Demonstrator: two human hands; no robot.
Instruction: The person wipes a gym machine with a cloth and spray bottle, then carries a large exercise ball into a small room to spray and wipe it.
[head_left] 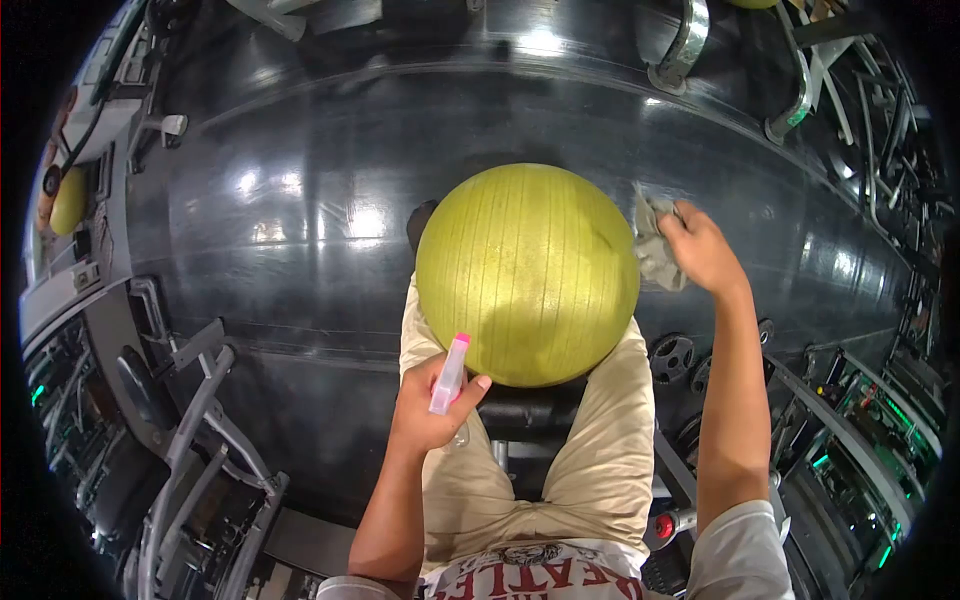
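While the exercise ball (530,275) sits in front of me, framed low on both sides by my knees (635,355), I have both hands at its edges. Ball: big, round, yellow-green, likely rubbery vinyl, fine parallel ridges, soft sheen, shadow over the lower part. Can't tell what bears its weight; its underside is hidden.

My left grip (430,405) is wrapped around a spray bottle (449,382) just beside the near left of the ball: pale plastic head, pink nozzle tip aimed ahead, a bit of clear body below. Trigger finger not clear. My right grip (705,250) is closed on a bunched cloth (662,258), grey, limp, creased, loose folds hanging out, right by the ball's right edge; contact can't be told.

Risks, my judgement: knees part or one hand pushes sideways, the ball could roll off, being smooth and round. A stray squeeze could put spray wide of it, and drips might make the glossy black floor (330,160) slick. A loose corner of cloth could slip free if pinched too lightly.

Further out: black pad (535,408) between my thighs, round weight plates (672,357) at right, grey metal frames (200,400) at left, second yellow ball (68,200) far left.
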